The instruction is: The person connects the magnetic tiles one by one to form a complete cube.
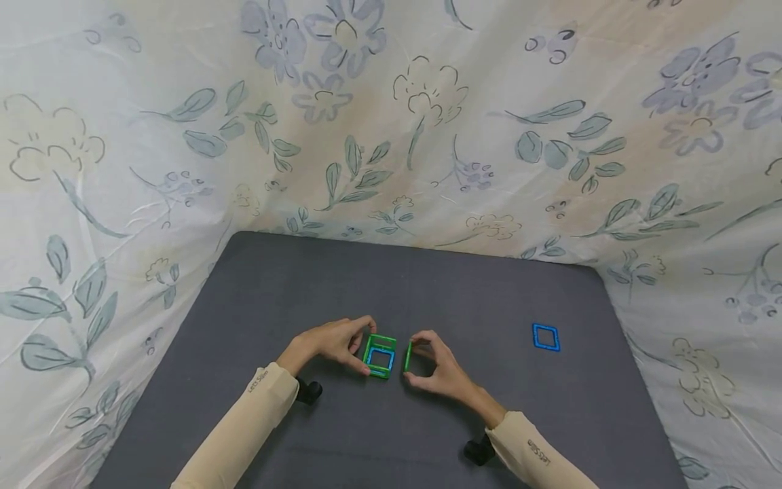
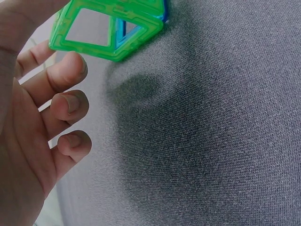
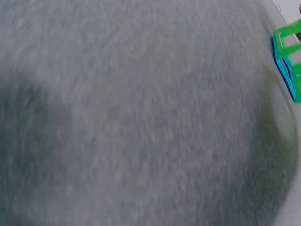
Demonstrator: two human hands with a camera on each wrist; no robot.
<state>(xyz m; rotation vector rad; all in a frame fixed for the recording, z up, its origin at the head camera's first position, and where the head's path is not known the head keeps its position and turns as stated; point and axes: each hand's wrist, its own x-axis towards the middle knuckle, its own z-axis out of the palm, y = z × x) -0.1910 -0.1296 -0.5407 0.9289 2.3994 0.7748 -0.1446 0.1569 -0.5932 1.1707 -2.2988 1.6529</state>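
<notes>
Several green and blue magnetic tiles stand joined as a small open-framed box (image 1: 383, 337) on the dark grey table. My left hand (image 1: 334, 341) holds the box by its left side, thumb at the near corner and index finger at the far one. In the left wrist view the green side of the box (image 2: 113, 33) shows above the other fingers, which curl loosely. A short gap to the right, my right hand (image 1: 449, 375) pinches a green magnetic tile (image 1: 408, 356), seen edge-on, between thumb and fingertips. The right wrist view catches only the box (image 3: 279, 44) at its edge.
A loose blue square magnetic tile (image 1: 535, 336) lies flat on the table (image 1: 464, 292), well to the right of my right hand. Floral cloth (image 1: 366, 156) hangs behind the table and along both its sides.
</notes>
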